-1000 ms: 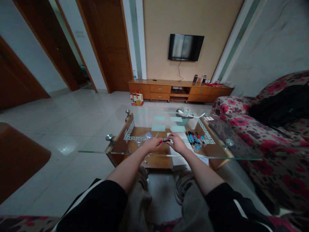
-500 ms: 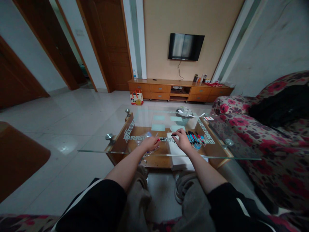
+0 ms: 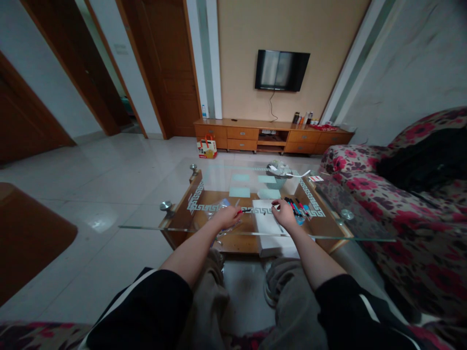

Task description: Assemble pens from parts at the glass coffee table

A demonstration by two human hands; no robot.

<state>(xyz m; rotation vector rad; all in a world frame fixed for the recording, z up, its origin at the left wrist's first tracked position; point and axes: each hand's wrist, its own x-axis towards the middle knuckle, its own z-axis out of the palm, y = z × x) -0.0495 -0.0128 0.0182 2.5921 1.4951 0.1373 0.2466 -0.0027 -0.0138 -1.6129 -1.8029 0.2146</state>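
My left hand (image 3: 228,217) rests on the glass coffee table (image 3: 219,182) and grips a thin pen (image 3: 243,211) with a red end, pointing right. My right hand (image 3: 285,214) is apart from it, over the right edge of a white pad of paper (image 3: 268,229). Its fingertips pinch what looks like a small dark pen cap. Just right of this hand lies a row of several pens (image 3: 297,205) in black, blue and red. A clear plastic bag (image 3: 218,204) lies beyond my left hand.
A small basket with wrappers (image 3: 278,178) and pale green notes (image 3: 239,192) sit further back on the table. A flowered sofa (image 3: 419,228) stands on the right and a brown piece of furniture (image 3: 29,233) on the left. A TV cabinet (image 3: 248,133) lines the far wall.
Both hands were joined on the pen a second ago. My right hand has pulled away rightward with the dark cap, towards the row of pens. My left hand stayed in place with the pen.
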